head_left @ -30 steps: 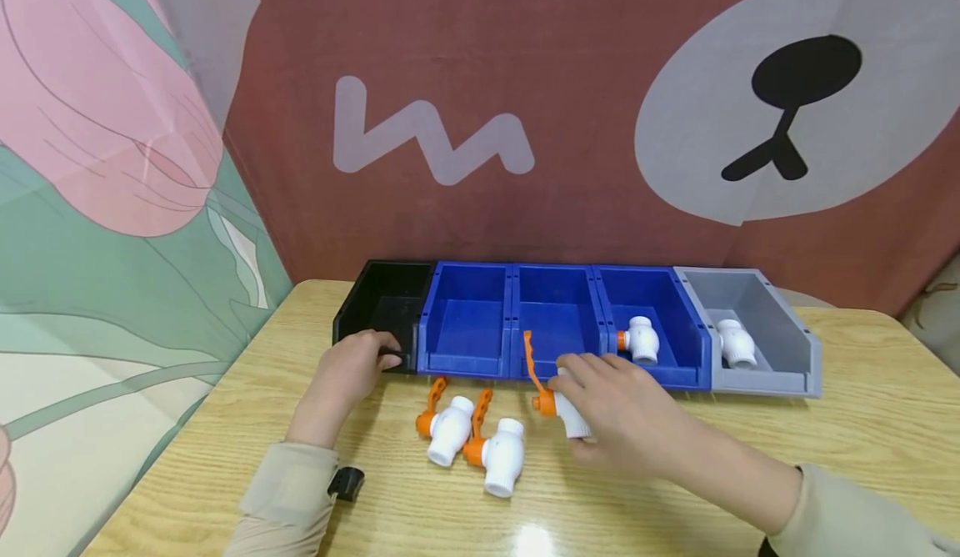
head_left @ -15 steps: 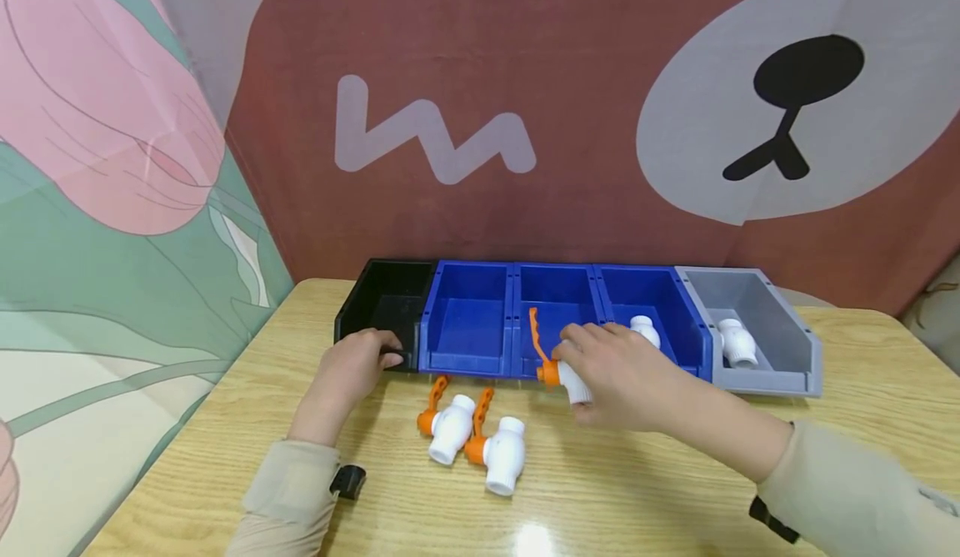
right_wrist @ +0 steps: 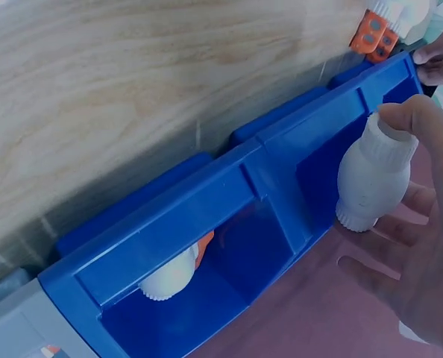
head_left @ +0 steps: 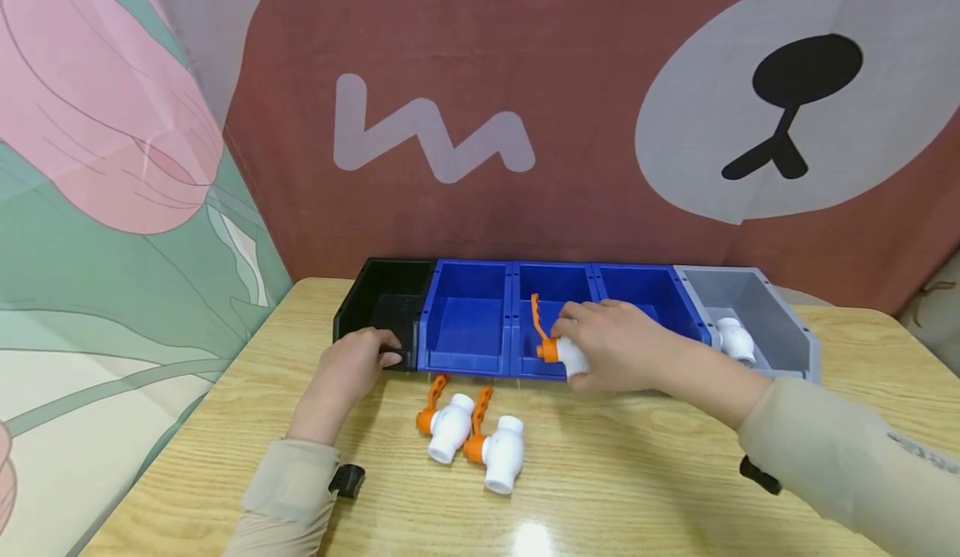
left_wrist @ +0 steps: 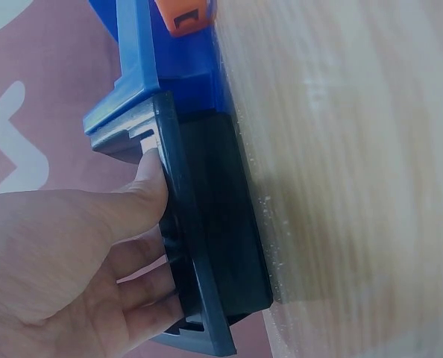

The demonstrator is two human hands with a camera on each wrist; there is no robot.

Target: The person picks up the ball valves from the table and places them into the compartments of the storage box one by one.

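Note:
My right hand (head_left: 622, 344) pinches a white ball valve (head_left: 574, 357) by its body, over the front of the middle blue bin (head_left: 551, 284). The valve's orange lever stands upright on its left. In the right wrist view, thumb and fingers span the valve's two ends. My left hand (head_left: 350, 373) grips the front rim of the black bin (left_wrist: 214, 224), thumb on the rim and fingers curled over it. Two more ball valves, one left (head_left: 452, 429) and one right (head_left: 504, 455), lie on the table before the bins, orange levers pointing away.
Bins stand in a joined row against a printed cloth. A ball valve (right_wrist: 169, 276) lies in the right-hand blue bin, hidden by my arm in the head view. Another white valve (head_left: 736, 340) sits in the grey bin (head_left: 776, 307). The left blue bin (head_left: 470, 315) adjoins the black one.
My right hand has moved forward and up with the ball valve, from the table in front of the bins to over the middle blue bin's front. The left hand has stayed put.

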